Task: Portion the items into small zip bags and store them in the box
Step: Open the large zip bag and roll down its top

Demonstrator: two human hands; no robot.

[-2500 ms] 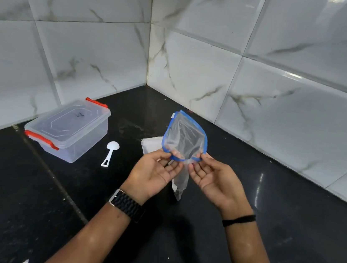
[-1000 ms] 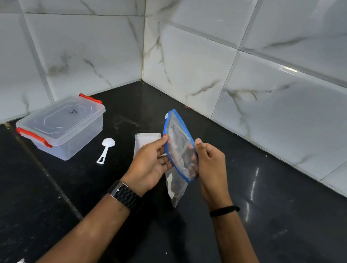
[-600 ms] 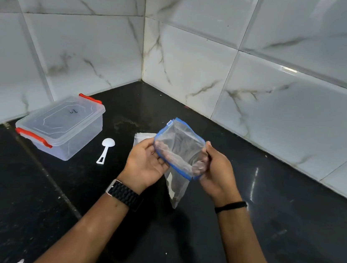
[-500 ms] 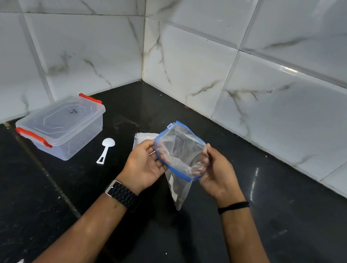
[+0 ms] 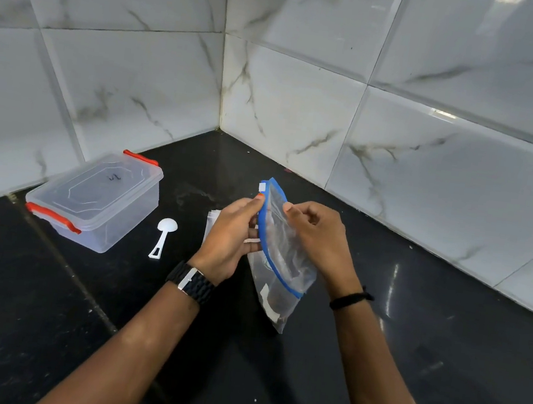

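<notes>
While a clear plastic zip bag with a blue seal strip (image 5: 282, 237) is held above the black stone counter (image 5: 407, 353), its upper edge is pinched by the left hand (image 5: 231, 234) and its face is gripped by the curled fingers of the right hand (image 5: 317, 238). Left of the bag, a lidded clear plastic box with red clips (image 5: 97, 198) is noted; a dark handwritten mark on its lid cannot be read. Between box and bag lies a white plastic scoop (image 5: 163, 234).

Black countertop (image 5: 438, 374); white marble-veined wall tiles (image 5: 448, 157) behind
</notes>
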